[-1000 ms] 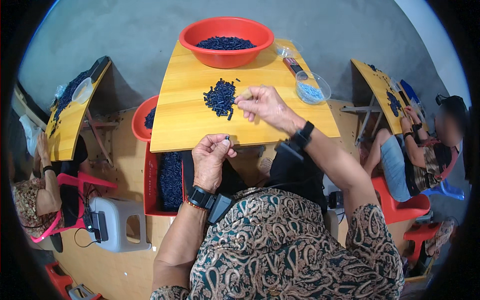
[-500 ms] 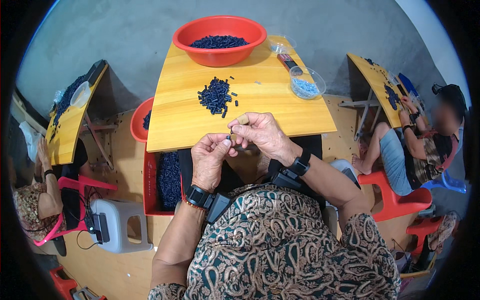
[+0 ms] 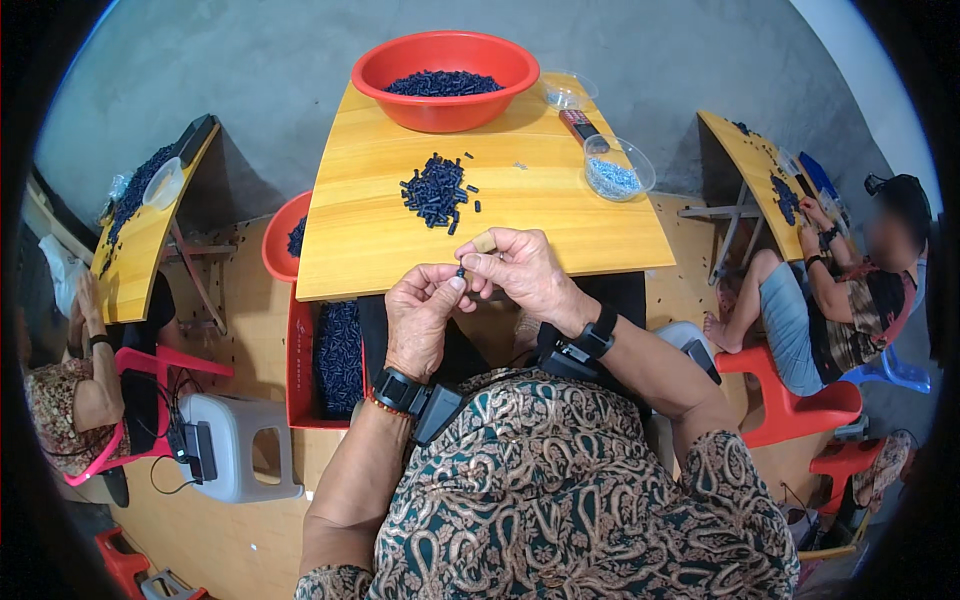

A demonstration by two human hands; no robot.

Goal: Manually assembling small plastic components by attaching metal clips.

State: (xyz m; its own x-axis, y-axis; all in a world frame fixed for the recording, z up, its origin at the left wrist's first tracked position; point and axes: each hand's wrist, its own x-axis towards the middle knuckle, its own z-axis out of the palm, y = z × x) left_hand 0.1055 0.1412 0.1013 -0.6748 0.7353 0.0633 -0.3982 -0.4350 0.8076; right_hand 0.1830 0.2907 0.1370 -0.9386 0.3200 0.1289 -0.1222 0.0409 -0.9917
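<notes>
Just off the table's near edge, my left hand (image 3: 420,312) pinches a small dark cylindrical piece (image 3: 460,273) upright between thumb and fingertips. My right hand (image 3: 522,275) meets it from the right, thumb and index closed at the top of that piece. What the right fingertips grip is too small to make out. A tan wrap (image 3: 484,242) covers one of the right fingers. Beyond the hands, a loose pile of short dark cylinders (image 3: 434,190) lies on the yellow wooden table (image 3: 350,240), with a few strays at its right side.
A red basin (image 3: 445,112) of dark pieces stands at the far edge. Right of it are a clear tub (image 3: 618,172) of small bluish bits and a dark red-and-black handset (image 3: 582,130). A red crate (image 3: 300,365) sits below left. Co-workers sit at side tables (image 3: 160,235).
The right fingertips have come down slightly onto the top of the dark piece, closing the small gap between the hands. The view has shifted slightly; the pile looks the same.
</notes>
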